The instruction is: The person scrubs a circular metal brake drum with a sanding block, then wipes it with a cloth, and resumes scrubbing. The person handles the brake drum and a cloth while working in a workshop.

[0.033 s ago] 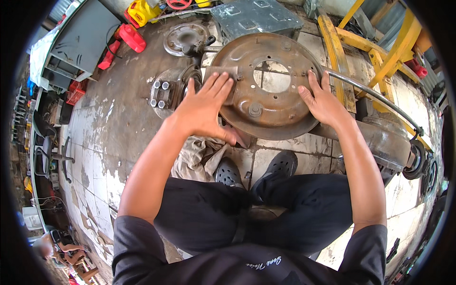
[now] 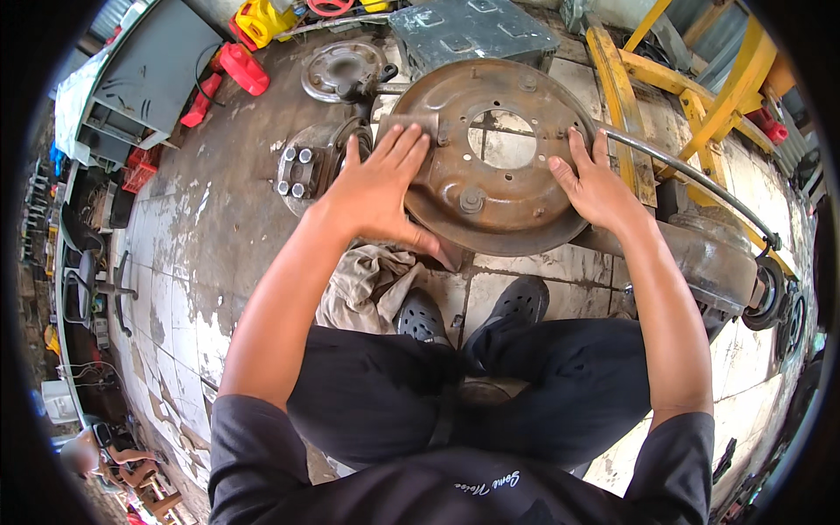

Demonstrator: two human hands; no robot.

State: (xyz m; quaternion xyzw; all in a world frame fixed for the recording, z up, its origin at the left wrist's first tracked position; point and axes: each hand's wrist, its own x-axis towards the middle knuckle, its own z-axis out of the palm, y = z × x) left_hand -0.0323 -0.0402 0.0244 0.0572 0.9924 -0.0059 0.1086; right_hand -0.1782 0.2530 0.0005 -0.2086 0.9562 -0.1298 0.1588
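A round, rust-brown brake backing plate (image 2: pixel 503 219) with a large centre hole lies face up before me. My left hand (image 2: pixel 376 184) rests on its left side, its fingers stretched flat over a thin brown sheet (image 2: pixel 418 120) that looks like sandpaper. The thumb points down beyond the rim, beside a reddish-brown piece (image 2: pixel 448 254); I cannot tell whether it belongs to that sheet. At the plate's right edge, my right hand (image 2: pixel 604 184) lies with fingers apart, thumb and fingertips touching the metal. Nothing separate shows in it.
An axle housing (image 2: pixel 700 262) and a long metal rod (image 2: pixel 691 166) extend to the right. A bolted metal part (image 2: pixel 297 175) stands left of the plate. Beyond are another round plate (image 2: pixel 343 72), a dark case (image 2: pixel 472 31) and a yellow frame (image 2: pixel 612 96). Cloth (image 2: pixel 367 289) lies near my shoes.
The sheet and my left hand have shifted slightly; the sheet's far edge sits a little farther up and left. My right hand and the plate look almost the same.
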